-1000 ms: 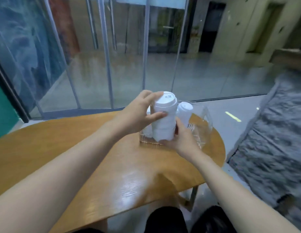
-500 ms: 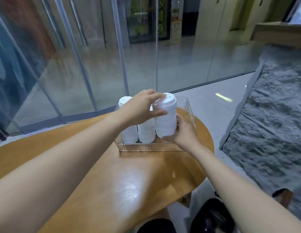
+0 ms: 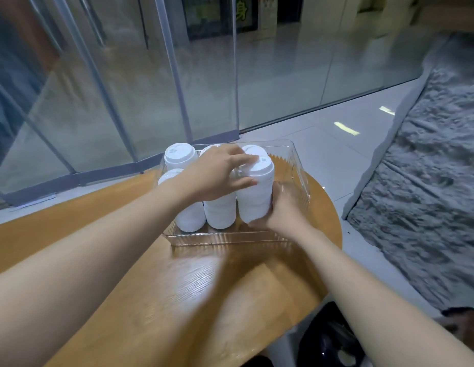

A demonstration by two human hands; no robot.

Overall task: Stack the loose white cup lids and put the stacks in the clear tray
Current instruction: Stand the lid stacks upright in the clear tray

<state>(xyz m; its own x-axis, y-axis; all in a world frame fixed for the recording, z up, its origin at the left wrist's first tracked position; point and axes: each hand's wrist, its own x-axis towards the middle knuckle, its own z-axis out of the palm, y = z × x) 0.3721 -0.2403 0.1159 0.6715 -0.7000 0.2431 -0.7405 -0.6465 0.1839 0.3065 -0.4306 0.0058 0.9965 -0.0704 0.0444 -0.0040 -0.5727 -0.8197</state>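
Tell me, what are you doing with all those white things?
A person is putting a stack of white lids into a clear tray on a wooden table. The left hand grips the top, and the right hand holds the bottom. Other stacks already stand in the tray.

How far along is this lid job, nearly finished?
Close, it seems. Several white stacks, such as the back left stack, already stand in the clear tray. The left hand grips the top and the right hand the base of another stack, over the tray's right part. No loose lids show on the wooden table; only setting this stack down seems left.
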